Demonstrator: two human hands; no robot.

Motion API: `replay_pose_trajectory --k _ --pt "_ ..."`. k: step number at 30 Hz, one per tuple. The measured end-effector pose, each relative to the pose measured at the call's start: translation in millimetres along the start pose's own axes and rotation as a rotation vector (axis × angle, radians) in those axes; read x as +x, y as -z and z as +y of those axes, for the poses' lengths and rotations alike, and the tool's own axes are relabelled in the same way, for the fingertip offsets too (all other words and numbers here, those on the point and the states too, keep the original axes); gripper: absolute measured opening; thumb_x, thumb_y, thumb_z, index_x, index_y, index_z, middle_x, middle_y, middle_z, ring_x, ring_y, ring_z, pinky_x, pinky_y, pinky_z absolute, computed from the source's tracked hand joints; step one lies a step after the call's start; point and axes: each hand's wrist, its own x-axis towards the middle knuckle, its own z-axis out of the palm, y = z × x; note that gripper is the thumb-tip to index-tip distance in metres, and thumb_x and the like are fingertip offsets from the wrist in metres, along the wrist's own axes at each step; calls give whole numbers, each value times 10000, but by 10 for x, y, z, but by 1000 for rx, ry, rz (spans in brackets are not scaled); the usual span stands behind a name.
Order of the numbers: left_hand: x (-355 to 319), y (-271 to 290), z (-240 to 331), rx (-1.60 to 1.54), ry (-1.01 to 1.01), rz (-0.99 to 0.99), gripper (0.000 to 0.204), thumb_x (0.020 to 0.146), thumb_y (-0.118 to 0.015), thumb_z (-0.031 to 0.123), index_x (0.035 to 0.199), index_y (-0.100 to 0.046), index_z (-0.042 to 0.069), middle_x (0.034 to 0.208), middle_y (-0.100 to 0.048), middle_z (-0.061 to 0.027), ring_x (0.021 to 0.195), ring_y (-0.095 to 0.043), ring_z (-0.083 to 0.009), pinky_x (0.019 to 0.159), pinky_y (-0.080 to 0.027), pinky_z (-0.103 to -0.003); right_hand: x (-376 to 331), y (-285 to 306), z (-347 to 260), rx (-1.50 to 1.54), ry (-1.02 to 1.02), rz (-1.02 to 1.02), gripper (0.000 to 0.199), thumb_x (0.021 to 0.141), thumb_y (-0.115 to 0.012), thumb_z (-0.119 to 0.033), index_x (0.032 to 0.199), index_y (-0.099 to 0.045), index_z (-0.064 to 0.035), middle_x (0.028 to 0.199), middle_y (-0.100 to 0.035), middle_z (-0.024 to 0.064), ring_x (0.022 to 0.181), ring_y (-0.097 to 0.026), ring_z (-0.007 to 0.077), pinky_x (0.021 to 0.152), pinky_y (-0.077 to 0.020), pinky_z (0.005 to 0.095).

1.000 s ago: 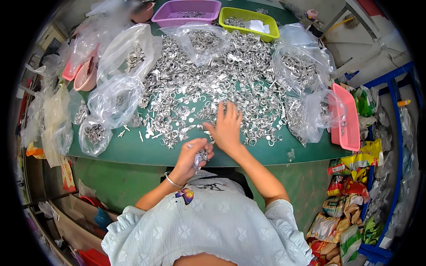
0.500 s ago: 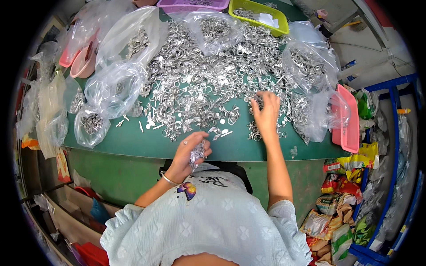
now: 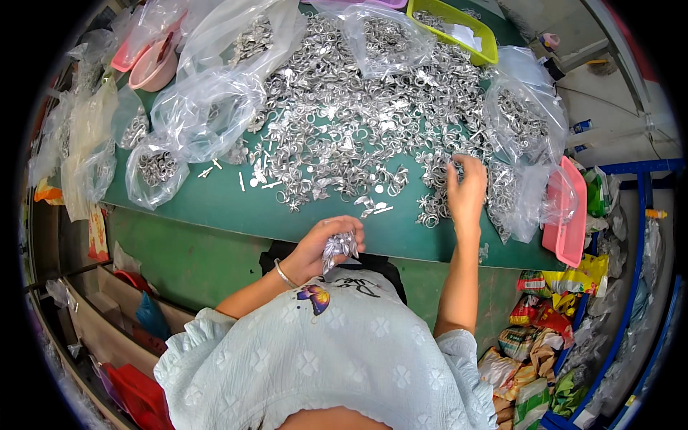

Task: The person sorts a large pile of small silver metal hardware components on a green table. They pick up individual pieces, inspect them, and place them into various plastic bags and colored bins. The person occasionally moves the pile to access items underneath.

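Observation:
My left hand is closed around a bunch of small silver-coloured metal pieces, held just in front of the table's near edge. The pieces look slim and leaf-like. Farther right, my right hand hovers at a smaller heap of metal rings, its thumb and fingers curved and apart. I see nothing held in it, though the fingertips partly blend with the heap. A large spread of mixed silver-coloured metal pieces, with rings among them, covers the middle of the green table.
Clear plastic bags of metal pieces stand left and right. A pink tray sits at the right edge, a yellow-green basket at the back. Pink tubs stand back left. A blue rack rises beyond the table's right side.
The whole view has shifted, so the table sits further right and is tilted. My right hand stays at the ring heap with its fingers drawn closer in. My left hand still holds its pieces.

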Motion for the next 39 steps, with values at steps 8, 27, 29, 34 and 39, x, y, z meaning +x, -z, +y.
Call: replay_pose_trajectory --k 8,27,29,34,39 --pt "-16 -44 1 -23 56 -32 232 902 -476 237 878 -537 15 707 -494 -90 685 -519 -188 322 -372 -180 -125 -291 -140 239 98 -200 231 751 -637 -101 964 -590 -25 903 -581 107 828 -535 269 765 -409 370" --pt "17 -80 -4 20 66 -11 225 889 -498 222 812 -545 16 691 -520 -86 675 -529 -186 334 -370 -186 -30 -24 80 284 -215 162 146 754 -613 -3 899 -594 2 793 -569 82 738 -542 195 692 -437 308" --pt "31 -41 -18 21 55 -11 208 888 -496 209 841 -543 11 724 -524 -87 679 -535 -187 340 -382 -187 -76 27 -97 -54 10 185 145 734 -630 -24 874 -595 -8 863 -549 99 816 -522 254 757 -412 350" --pt "31 -166 -12 54 28 119 183 885 -490 175 951 -531 9 816 -528 -92 698 -542 -176 349 -400 -192 -357 -229 -409 -54 157 -156 234 709 -668 -128 906 -591 -29 982 -524 96 946 -462 265 817 -328 396" --pt "19 -26 -17 -184 148 58 196 894 -485 194 985 -530 27 770 -487 -74 641 -481 -139 342 -379 -182 -399 -299 -435 6 147 -128 240 717 -658 -115 927 -587 -23 1018 -521 83 952 -458 263 822 -324 394"
